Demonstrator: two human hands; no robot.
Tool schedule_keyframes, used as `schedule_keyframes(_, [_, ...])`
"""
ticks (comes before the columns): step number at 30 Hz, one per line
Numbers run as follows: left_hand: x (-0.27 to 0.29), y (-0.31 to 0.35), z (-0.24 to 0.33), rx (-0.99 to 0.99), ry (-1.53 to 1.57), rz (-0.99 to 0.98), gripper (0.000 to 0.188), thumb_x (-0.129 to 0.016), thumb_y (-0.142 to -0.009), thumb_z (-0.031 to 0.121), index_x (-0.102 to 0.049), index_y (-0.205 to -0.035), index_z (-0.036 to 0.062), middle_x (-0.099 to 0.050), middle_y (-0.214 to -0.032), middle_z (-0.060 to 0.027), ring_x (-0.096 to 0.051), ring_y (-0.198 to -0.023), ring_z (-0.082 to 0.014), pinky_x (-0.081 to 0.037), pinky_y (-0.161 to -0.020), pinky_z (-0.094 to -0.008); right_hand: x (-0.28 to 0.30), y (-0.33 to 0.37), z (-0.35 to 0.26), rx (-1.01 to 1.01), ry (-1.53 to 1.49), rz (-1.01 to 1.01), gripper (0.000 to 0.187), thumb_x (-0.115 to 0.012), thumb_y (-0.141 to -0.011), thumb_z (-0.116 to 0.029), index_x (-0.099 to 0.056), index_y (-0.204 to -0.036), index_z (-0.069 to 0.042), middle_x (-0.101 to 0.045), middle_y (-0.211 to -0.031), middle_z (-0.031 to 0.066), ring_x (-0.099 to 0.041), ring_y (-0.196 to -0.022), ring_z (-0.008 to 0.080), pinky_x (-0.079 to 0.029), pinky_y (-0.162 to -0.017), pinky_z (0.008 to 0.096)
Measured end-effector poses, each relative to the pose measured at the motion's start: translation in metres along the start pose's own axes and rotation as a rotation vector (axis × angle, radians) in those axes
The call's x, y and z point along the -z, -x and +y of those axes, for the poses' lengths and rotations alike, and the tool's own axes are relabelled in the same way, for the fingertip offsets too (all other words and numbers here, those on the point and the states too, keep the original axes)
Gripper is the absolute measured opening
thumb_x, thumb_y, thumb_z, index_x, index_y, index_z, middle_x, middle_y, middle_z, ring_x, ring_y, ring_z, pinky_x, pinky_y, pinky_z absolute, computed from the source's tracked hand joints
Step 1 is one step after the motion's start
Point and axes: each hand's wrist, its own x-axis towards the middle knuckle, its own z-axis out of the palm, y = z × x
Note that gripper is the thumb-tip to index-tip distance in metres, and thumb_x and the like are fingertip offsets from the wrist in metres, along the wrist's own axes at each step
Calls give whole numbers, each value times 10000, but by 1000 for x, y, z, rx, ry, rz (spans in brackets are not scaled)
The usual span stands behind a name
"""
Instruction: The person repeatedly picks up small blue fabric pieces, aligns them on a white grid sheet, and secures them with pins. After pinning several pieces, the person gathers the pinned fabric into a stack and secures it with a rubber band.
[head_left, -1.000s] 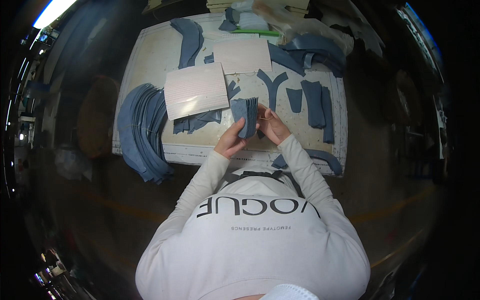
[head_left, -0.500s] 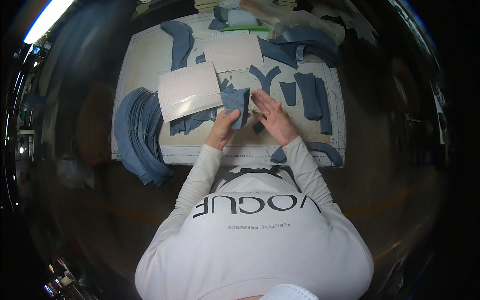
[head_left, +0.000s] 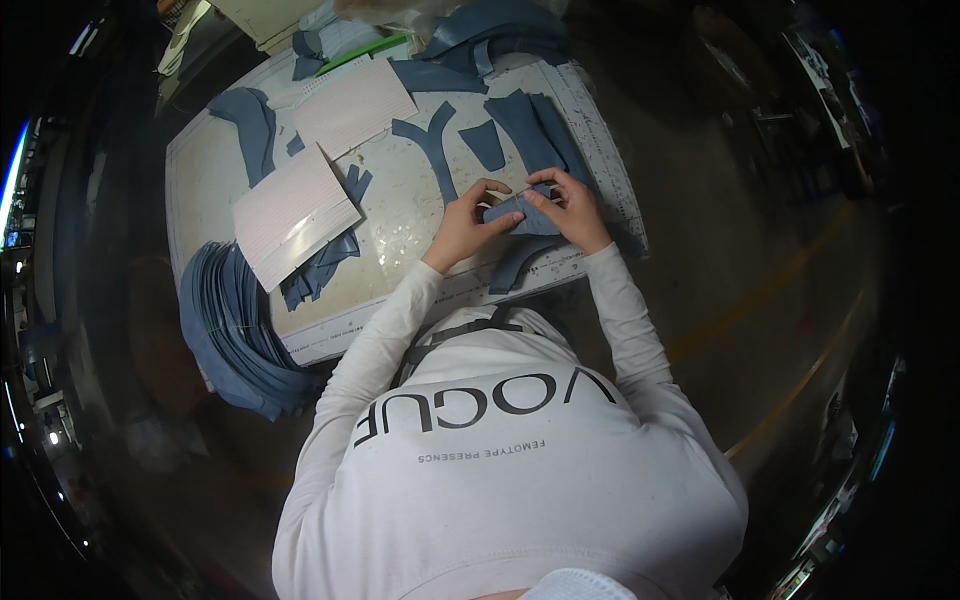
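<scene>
Both my hands are at the right front of the table, closed on a small bundle of blue fabric pieces (head_left: 508, 208). My left hand (head_left: 463, 230) grips its left side with thumb and fingers. On the other side, my right hand (head_left: 568, 212) pinches at its upper right edge, where a thin pale string or band shows. Fingers cover much of the bundle. Just beyond them lie long blue fabric panels (head_left: 528, 130) and a small tapered blue piece (head_left: 484, 146). A curved blue strip (head_left: 520, 262) lies nearer me, by the front edge.
A Y-shaped pair of blue strips (head_left: 436, 150) lies mid-table. Two pale lined sheets (head_left: 298, 215) rest to the left, over blue scraps (head_left: 325, 270). A thick tied stack of curved blue pieces (head_left: 232, 335) overhangs the left front corner. More blue fabric (head_left: 495, 35) is heaped at the back.
The bundle has gone from upright in my left hand to low at the table's right front. My right hand, open before, has closed on it. The view has turned.
</scene>
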Motion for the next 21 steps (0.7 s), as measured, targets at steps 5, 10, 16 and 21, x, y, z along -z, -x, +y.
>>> schedule_keyframes(5, [-26, -15, -20, -198, -442, 44, 254, -695, -837, 241, -693, -1019, 63, -646, -990, -134, -623, -893, -280, -500, -782, -351, 43, -19, 15, 279, 770, 121, 426, -747, -758, -144, -613, -1162, -117, -579, -1237, 81, -525, -1169, 252, -448, -944, 382])
schedule_keyframes(10, [-15, -31, -30, -322, -405, 137, 198, -679, -825, 202, -729, -970, 77, -647, -985, -141, -614, -920, -311, -485, -826, -366, 42, -50, 32, 495, 1110, -183, 671, -762, -702, -118, -506, -1321, -92, -482, -1360, 84, -359, -1356, 260, -299, -1094, 411])
schedule_keyframes(16, [-11, -53, -41, 189, 289, -92, 253, -544, -961, 222, -680, -1082, 47, -664, -1071, -31, -606, -982, -130, -477, -840, -268, 29, -75, 47, 520, 1191, -325, 707, -775, -661, -113, -477, -1296, -25, -490, -1289, 118, -497, -1217, 280, -456, -965, 362])
schedule_keyframes(21, [-20, -64, -40, 428, 717, -81, 285, -490, -977, 198, -614, -1161, 20, -653, -1094, -70, -608, -1008, -158, -478, -912, -267, 43, -108, 35, 478, 983, -421, 457, -734, -664, -93, -633, -1106, -31, -614, -1045, 149, -622, -931, 343, -515, -859, 387])
